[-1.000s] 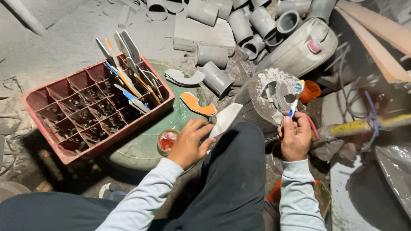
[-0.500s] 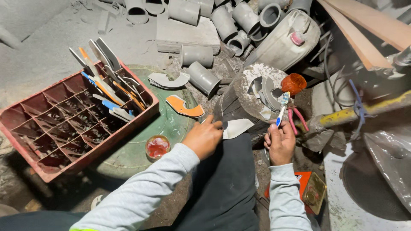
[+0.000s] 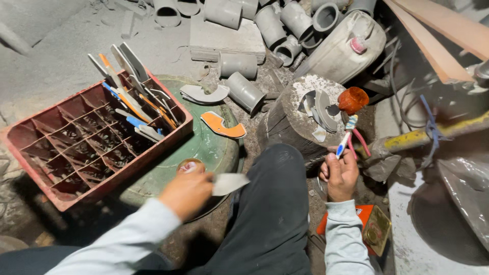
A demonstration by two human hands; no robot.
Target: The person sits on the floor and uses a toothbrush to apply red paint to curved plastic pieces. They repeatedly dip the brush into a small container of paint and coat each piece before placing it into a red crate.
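Head view, seated worker, dusty floor, read left to right.

Red crate (image 3: 76,147) at about 9 o'clock from the left hand; its far corner cells hold blades and cut strips stood on end, handles up, probably so they can be pulled out one at a time. Nearer cells look bare apart from dust.

Green drum lid (image 3: 204,147) lies flat beside the crate and serves as a low counter: an orange-edged cut piece (image 3: 222,125) and a grey curved offcut (image 3: 204,93) rest on it, at 12 o'clock from the left hand. A small round tin (image 3: 188,164) sits near the lid's front edge, just beyond the knuckles.

Left hand (image 3: 187,192), motion-blurred, fingers closed on a pale flat plastic piece (image 3: 230,183), which projects toward 3 o'clock over the dark trouser knee (image 3: 277,203). Held by one end, so most of the piece is free.

Wooden stump (image 3: 305,119) stands at 12 o'clock from the knee, top dusted white, with grey curved pipe cuttings (image 3: 321,109) lying on it; judged to be a chopping block.

Right hand (image 3: 340,175) is closed around a tool with a taped handle (image 3: 349,135), shaft pointing to 12 o'clock, orange-brown head (image 3: 353,99) at the stump's edge. The plastic piece lies at 9 o'clock from this hand, well apart.

Grey pipe sections (image 3: 285,20) and a pale jerrycan (image 3: 346,48) lie heaped beyond.
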